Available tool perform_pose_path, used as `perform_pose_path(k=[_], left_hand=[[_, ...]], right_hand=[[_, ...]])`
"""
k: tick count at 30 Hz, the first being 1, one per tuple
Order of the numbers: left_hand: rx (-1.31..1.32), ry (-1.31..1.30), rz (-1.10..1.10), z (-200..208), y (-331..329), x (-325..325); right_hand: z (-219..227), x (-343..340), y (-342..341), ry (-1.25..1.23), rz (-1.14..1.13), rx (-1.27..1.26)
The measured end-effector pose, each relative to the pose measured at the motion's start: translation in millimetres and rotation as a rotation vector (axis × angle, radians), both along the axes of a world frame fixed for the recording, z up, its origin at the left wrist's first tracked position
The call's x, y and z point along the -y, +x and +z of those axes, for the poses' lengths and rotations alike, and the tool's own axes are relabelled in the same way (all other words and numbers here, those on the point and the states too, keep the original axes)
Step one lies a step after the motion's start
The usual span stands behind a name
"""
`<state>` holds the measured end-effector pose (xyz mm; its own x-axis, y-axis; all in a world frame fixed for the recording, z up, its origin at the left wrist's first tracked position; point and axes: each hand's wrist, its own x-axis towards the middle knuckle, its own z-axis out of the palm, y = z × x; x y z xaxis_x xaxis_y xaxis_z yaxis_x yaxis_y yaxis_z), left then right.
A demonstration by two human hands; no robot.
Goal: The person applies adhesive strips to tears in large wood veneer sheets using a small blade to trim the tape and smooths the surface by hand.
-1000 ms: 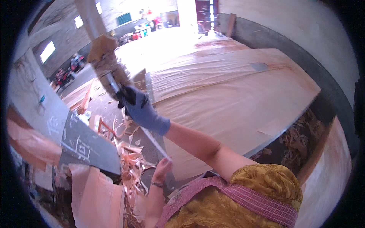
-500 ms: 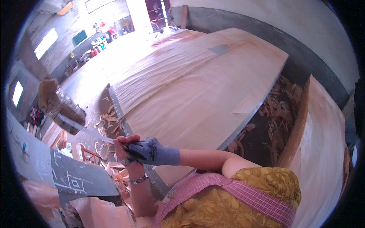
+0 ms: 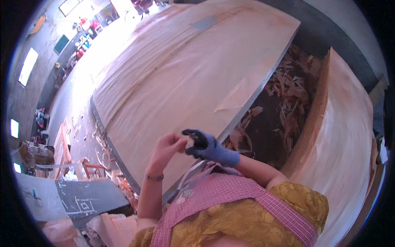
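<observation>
My bare left hand (image 3: 168,149), with a bracelet at its wrist, is raised in front of my apron. Its thumb and fingertips come together in a pinch; whatever lies between them is too small to make out. Close on its right is my right hand (image 3: 210,148), in a blue-grey glove with black-coated fingers. The gloved thumb and forefinger stand apart, curved toward the left fingertips. Beneath both hands spreads a large stack of thin, pale wood veneer sheets (image 3: 164,90), wrinkled along its left side, with a grey patch (image 3: 203,24) near the far end.
Another veneer stack (image 3: 345,123) rises at the right. Between the stacks, torn veneer scraps (image 3: 288,90) cover the dark floor. At lower left are a grey panel with chalk marks (image 3: 88,197), a red-orange frame (image 3: 94,169) and a wrapped bundle (image 3: 37,155). Bottles stand along the far wall.
My hands have moved right and nearer my chest, and have parted from their earlier clasp. The view has swung, so the veneer stack sits higher and further left.
</observation>
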<state>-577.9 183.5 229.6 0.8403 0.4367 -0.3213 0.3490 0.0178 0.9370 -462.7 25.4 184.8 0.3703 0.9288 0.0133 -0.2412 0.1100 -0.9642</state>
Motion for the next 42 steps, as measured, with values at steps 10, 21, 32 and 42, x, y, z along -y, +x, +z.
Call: perform_pose_path(k=[10,21,32,42], left_hand=[[-0.271,0.627,0.052,-196.8,228.5,-11.3],[-0.14,1.078,-0.008,-239.4,244.7,-3.2],[-0.05,1.214,-0.445,-223.0,209.8,39.0],[0.081,1.215,-0.443,-220.3,372.8,59.2]], right_hand=[[-203.8,102.3,142.1,-0.287,-0.398,-0.115],[-246.2,81.5,199.5,-0.489,-0.257,-0.337],[-166.0,88.3,270.2,-0.764,-0.176,1.158],[-219.5,72.6,422.2,-0.551,-0.437,-0.034]])
